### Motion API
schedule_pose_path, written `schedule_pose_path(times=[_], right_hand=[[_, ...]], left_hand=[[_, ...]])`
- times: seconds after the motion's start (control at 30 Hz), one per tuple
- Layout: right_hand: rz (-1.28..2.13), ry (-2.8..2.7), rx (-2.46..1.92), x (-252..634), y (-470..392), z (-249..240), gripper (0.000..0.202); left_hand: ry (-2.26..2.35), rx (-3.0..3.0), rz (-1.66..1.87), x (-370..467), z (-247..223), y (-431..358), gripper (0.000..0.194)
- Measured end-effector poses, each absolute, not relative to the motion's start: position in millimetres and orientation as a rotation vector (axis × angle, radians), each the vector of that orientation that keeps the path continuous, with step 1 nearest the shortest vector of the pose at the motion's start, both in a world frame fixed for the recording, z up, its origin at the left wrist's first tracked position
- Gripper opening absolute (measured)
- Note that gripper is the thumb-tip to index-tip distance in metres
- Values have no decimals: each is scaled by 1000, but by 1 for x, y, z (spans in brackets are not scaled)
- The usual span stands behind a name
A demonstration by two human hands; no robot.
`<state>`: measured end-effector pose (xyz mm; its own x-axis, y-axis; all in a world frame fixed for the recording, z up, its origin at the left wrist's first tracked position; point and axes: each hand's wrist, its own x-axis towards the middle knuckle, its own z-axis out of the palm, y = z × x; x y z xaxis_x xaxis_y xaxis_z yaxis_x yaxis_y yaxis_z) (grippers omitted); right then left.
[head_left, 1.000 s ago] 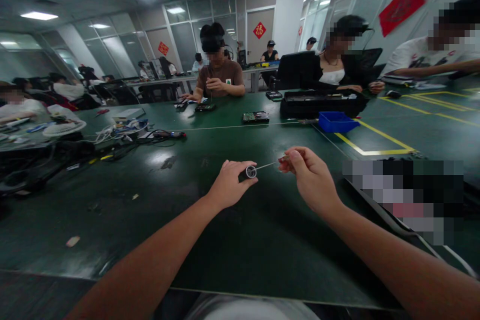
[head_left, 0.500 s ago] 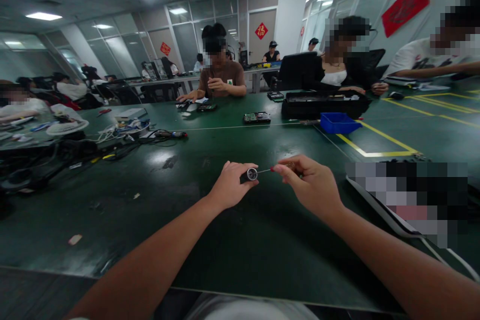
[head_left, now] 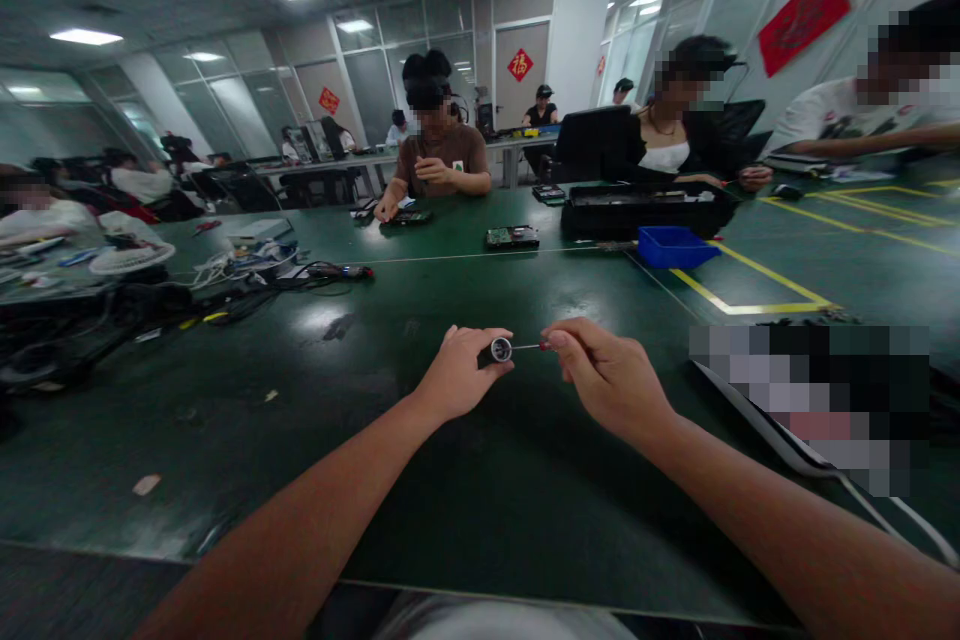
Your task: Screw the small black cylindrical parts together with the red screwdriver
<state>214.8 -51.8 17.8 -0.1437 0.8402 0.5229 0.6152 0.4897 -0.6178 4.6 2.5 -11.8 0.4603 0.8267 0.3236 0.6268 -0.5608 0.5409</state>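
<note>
My left hand [head_left: 466,368] is closed round a short dark cylinder [head_left: 500,350] with a pale ring at its open end, which faces me. My right hand [head_left: 606,368] grips a screwdriver [head_left: 529,347] by its handle, most of which the fingers hide. The thin metal shaft points left and its tip meets the side of the cylinder near the ring; whether it sits in a screw is too small to tell. Both hands are held above the green table [head_left: 480,510].
A pixelated device [head_left: 817,410] with a white cable lies to my right. Ahead are a blue tray [head_left: 675,248], a black bin [head_left: 649,212] and a circuit board [head_left: 512,237]. Tangled cables [head_left: 255,292] cover the left side. Several people sit across the table.
My right hand has turned round the screwdriver, hiding more of its handle. The left hand and cylinder stay nearly in place. A person opposite has shifted a hand on the table.
</note>
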Motion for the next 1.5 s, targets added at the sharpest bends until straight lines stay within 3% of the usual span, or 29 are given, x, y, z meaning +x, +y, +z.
schedule_pose_path(times=[0.57, 0.93, 1.1, 1.27, 1.5], right_hand=[[332, -1932, -1201, 213, -54, 20, 37], [375, -1800, -1237, 214, -54, 15, 27], [606, -1519, -1166, 212, -46, 10, 23], [1115, -1050, -1009, 216, -31, 6, 30], [921, -1183, -1050, 216, -28, -1, 27]], left_hand=[[1237, 2346, 802, 3, -11, 2, 37], [1236, 2351, 812, 4, -10, 2, 35], [1209, 2372, 815, 6, -9, 0, 35], [1227, 2453, 822, 3, -3, 0, 32], [1282, 2384, 760, 1, -6, 4, 32]])
